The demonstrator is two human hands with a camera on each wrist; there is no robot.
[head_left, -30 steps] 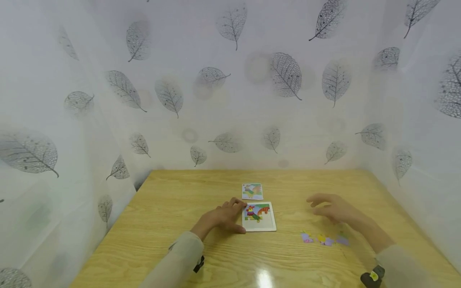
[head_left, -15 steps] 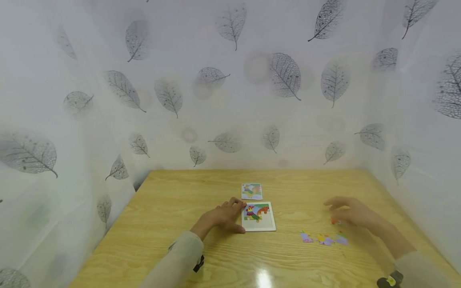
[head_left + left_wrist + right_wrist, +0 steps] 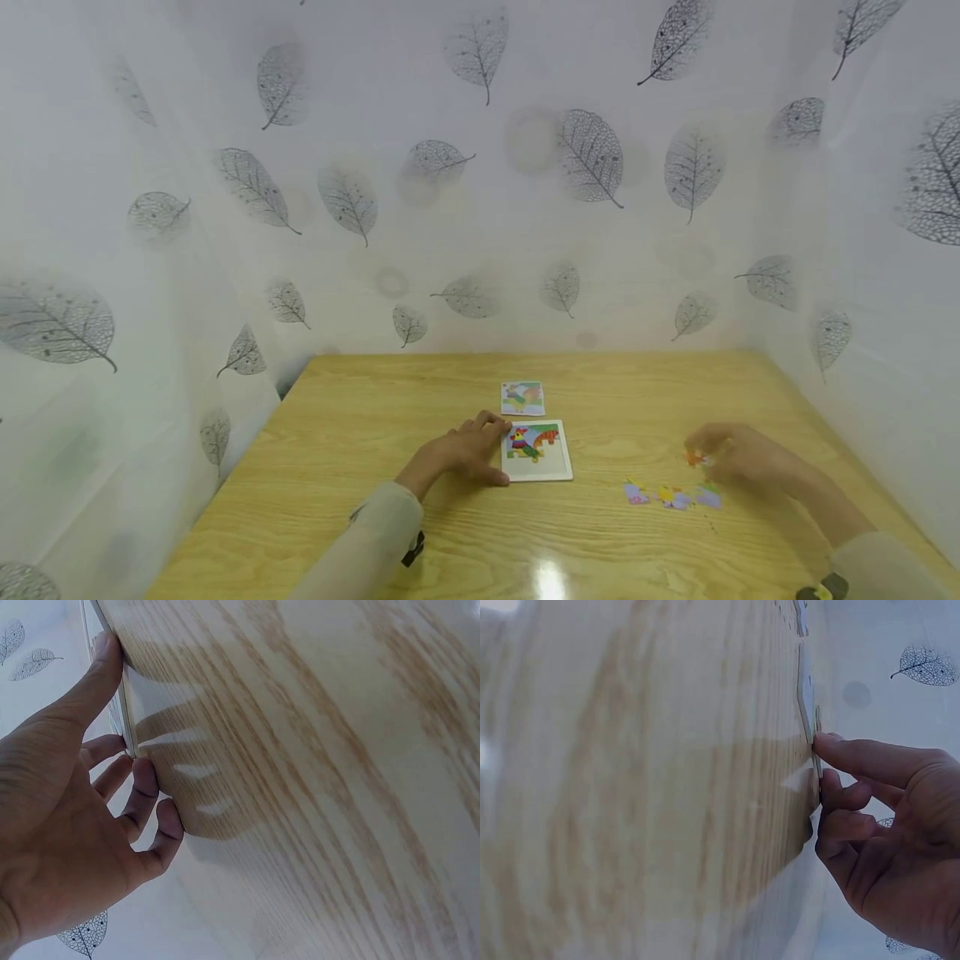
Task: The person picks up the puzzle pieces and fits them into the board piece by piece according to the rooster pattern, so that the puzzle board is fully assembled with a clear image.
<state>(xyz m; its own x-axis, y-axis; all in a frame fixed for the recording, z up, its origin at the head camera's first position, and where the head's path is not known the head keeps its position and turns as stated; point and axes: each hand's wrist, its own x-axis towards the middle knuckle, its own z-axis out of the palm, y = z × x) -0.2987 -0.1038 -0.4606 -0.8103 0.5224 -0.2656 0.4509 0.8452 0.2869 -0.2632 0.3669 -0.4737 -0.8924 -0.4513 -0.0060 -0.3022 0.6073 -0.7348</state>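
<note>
A white-framed puzzle tray [image 3: 542,479] lies on the table, with rooster pieces filling its upper part and its lower part bare. My left hand [image 3: 467,450] holds the tray along its left side, thumb at the near corner and a finger at the far corner. In the left wrist view the left hand [image 3: 82,795] has bent fingers against the tray's edge [image 3: 129,724]. To the right, my right hand [image 3: 750,457] is low over an orange puzzle piece [image 3: 694,458]. The right wrist view shows the right hand [image 3: 892,832] with thumb and finger at a thin piece on the tabletop.
Loose puzzle pieces [image 3: 671,497] in lilac and yellow lie in a row in front of the right hand. A picture card [image 3: 522,398] of the rooster lies just behind the tray. Leaf-printed white curtains [image 3: 480,208] stand around the wooden table [image 3: 375,400].
My right hand has moved right, away from the tray side, and come down at the orange piece, its fingers drawing together. The left hand has stayed on the tray.
</note>
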